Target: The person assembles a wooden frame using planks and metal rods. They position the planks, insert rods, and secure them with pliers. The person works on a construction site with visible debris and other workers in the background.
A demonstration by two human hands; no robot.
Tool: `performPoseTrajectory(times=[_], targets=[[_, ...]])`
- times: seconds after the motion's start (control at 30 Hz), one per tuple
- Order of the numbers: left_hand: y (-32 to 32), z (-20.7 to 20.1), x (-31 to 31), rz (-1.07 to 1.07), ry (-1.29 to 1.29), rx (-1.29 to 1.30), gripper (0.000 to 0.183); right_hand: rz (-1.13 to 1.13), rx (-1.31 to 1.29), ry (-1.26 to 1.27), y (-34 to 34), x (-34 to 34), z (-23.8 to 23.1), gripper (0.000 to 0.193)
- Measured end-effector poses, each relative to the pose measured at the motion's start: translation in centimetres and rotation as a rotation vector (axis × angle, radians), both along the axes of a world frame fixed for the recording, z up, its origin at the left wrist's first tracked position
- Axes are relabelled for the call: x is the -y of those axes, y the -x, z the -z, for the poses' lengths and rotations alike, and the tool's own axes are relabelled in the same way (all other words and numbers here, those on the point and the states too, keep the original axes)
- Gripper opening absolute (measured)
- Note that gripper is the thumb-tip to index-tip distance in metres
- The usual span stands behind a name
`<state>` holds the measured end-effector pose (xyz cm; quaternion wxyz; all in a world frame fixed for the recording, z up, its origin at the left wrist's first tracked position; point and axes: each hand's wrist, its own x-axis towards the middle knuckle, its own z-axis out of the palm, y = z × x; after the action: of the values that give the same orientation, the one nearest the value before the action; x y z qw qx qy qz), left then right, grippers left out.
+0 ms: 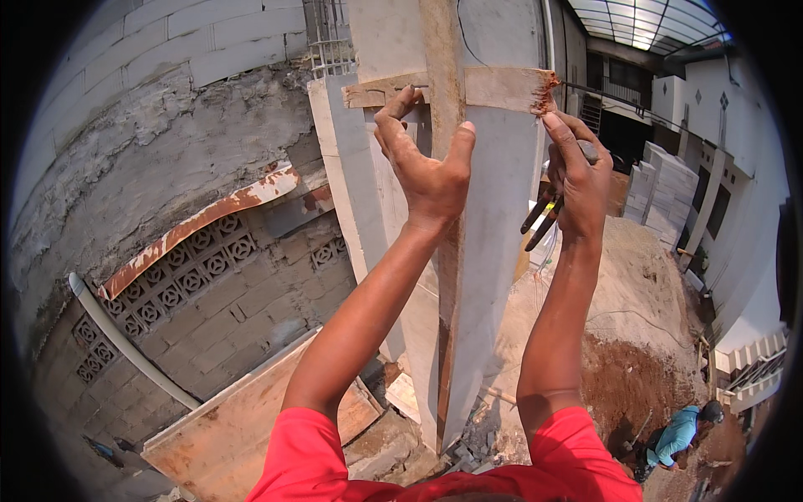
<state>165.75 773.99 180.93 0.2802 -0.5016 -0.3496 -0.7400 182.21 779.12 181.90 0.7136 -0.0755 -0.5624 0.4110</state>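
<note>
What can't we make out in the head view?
Head view:
- Pincer-like tool: working end mostly hidden by the right hand.
- Wooden crosspiece: middle covered by the upright board, another bit by the left hand.
- Upright board: top cut off by the upper edge.
- Co-worker in light blue: fingers too small.

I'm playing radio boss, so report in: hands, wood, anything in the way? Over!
Left hand open, by wooden crosspiece. Right hand gripping black-handled pliers. Crosspiece's right end ragged, reddish; upright timber strip crosses its middle.
</note>
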Motion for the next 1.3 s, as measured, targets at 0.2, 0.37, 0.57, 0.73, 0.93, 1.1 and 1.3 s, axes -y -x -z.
performPoseTrajectory(times=[0.2,0.37,0.57,0.73,0.93,1.1,1.3], targets=[[0.5,-0.8,1.0,-0.01,0.059,-0.027,0.07,-0.178,0.075,-0.068,0.9,-2.1,-2.2,0.025],[1.4,-1.5,2.1,-0.09,0.121,-0.098,0.064,-0.286,0.048,-0.207,2.7,-3.9,-2.8,0.029],[3.0,-2.4,3.0,0.149,0.182,-0.089,0.067,-0.241,0.246,-0.157,3.5,-2.4,-3.9,0.022],[4.8,-5.6,4.4,0.411,0.248,0.11,0.066,-0.279,0.284,-0.15,3.9,-3.4,-3.8,0.027],[5.0,-9.8,3.1,0.282,0.319,0.132,0.045,-0.324,0.264,-0.254,4.5,-5.0,-2.7,0.029],[4.9,-9.9,3.4,0.481,0.314,0.14,0.034,-0.307,0.198,-0.137,5.5,-4.5,-2.4,0.021],[5.0,-9.6,2.4,0.423,0.226,0.177,0.02,-0.349,0.256,-0.124,5.0,-0.7,-1.0,0.031]])
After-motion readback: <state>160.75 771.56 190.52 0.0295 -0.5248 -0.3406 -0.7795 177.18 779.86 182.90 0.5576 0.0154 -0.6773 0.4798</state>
